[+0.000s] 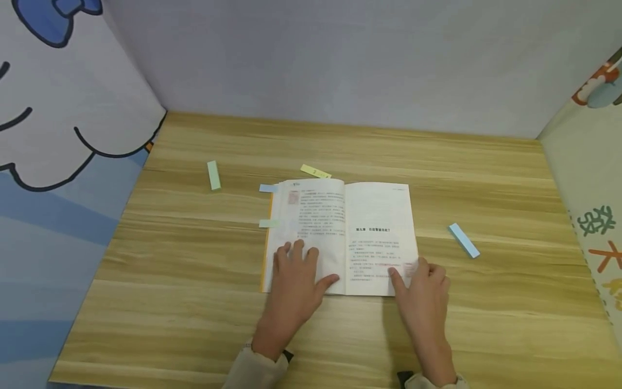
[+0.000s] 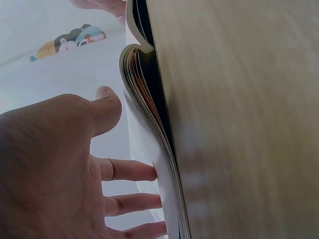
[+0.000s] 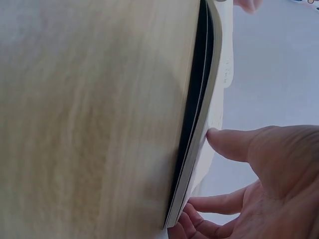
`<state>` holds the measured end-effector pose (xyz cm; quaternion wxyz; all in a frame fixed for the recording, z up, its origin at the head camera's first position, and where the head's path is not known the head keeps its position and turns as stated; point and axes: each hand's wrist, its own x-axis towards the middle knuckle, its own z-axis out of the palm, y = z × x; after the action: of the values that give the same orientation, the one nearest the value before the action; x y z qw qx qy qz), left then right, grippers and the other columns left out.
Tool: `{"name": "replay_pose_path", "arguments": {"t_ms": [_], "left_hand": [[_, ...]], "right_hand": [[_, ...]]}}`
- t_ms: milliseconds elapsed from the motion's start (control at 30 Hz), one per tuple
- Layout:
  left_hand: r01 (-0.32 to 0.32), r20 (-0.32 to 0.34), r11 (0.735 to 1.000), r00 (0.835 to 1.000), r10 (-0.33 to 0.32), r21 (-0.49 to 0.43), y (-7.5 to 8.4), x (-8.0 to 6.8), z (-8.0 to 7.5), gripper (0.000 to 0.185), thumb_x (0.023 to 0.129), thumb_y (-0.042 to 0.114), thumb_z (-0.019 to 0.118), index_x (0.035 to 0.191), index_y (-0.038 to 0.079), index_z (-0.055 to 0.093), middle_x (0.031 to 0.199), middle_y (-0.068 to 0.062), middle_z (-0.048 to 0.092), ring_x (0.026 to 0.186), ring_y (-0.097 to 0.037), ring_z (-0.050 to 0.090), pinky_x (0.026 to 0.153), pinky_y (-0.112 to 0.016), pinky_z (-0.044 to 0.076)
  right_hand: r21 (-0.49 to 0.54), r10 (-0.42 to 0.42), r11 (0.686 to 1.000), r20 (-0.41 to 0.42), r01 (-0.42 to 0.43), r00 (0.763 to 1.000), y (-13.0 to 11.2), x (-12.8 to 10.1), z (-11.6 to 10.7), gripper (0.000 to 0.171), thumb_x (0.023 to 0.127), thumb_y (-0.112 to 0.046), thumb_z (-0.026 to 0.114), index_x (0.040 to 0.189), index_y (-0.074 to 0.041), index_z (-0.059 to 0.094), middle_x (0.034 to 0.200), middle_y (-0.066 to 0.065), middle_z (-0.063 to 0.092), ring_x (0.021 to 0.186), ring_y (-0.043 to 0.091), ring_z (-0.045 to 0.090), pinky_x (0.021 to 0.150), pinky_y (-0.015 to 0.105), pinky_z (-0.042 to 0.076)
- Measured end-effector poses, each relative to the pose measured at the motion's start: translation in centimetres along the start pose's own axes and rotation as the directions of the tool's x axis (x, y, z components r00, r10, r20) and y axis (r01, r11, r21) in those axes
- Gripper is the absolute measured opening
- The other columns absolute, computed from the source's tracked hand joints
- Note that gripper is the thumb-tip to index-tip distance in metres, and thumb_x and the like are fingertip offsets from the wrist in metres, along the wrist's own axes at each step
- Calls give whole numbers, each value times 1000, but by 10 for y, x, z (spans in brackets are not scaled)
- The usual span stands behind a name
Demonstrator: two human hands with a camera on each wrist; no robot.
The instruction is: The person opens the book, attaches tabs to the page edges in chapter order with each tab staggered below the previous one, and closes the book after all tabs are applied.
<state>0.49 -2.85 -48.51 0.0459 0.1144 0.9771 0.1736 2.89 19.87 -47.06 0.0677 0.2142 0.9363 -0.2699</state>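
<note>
The book (image 1: 318, 205) lies open midway between the tabletop's (image 1: 170, 302) side edges, my left hand (image 1: 297, 281) spread, my right hand (image 1: 424, 294) pinching its margin, apparently steadying it; next likely calls for lifting the right page (image 1: 376, 208).

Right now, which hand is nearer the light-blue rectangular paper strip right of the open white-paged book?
Right. The right hand is at the right edge of the book, left of the strip; the left hand is on the left page, farther.
</note>
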Motion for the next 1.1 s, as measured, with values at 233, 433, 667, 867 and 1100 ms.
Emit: {"name": "replay_pose_path", "arguments": {"t_ms": [233, 433, 667, 867, 1100], "left_hand": [[50, 37, 999, 998, -50, 1, 11, -2, 0, 80, 91, 67, 67, 129, -3, 60, 151, -32, 46, 143, -58, 39, 112, -74, 38], [76, 52, 996, 996, -78, 40, 24, -4, 6, 97, 93, 72, 59, 141, -11, 50, 156, -42, 34, 148, -64, 28, 113, -78, 34], [104, 3, 986, 994, -105, 132, 31, -4, 15, 105, 87, 78, 62, 144, -9, 51, 156, -43, 36, 147, -64, 33, 110, -76, 39], [122, -7, 976, 992, -122, 179, 36, -2, 16, 102, 87, 77, 65, 142, -8, 53, 154, -42, 39, 146, -63, 36, 108, -75, 42], [120, -43, 969, 993, -114, 217, 37, -2, 17, 99, 84, 75, 70, 138, -7, 56, 151, -42, 43, 143, -62, 41, 105, -74, 46]], "right_hand": [[-2, 23, 1000, -15, -23, 1000, -1, 3, 1, 72, 97, -30, 73, 144, 17, 44, 133, 41, 43, 119, 54, 43, 95, 63, 42], [2, 25, 1000, -31, -25, 999, 0, 6, 4, 71, 96, -28, 74, 141, 18, 43, 128, 38, 45, 114, 51, 43, 93, 60, 42], [43, 17, 999, -60, -14, 998, 1, 7, 6, 73, 93, -23, 78, 140, 19, 41, 122, 37, 47, 109, 48, 44, 89, 58, 41], [52, -39, 998, -162, 48, 986, 2, 7, 10, 70, 88, -17, 82, 135, 19, 43, 115, 36, 48, 105, 48, 43, 89, 57, 38], [128, -78, 985, -239, 111, 968, 1, 4, 12, 65, 86, -5, 80, 134, 17, 43, 120, 36, 44, 105, 45, 44, 90, 54, 41]]}}
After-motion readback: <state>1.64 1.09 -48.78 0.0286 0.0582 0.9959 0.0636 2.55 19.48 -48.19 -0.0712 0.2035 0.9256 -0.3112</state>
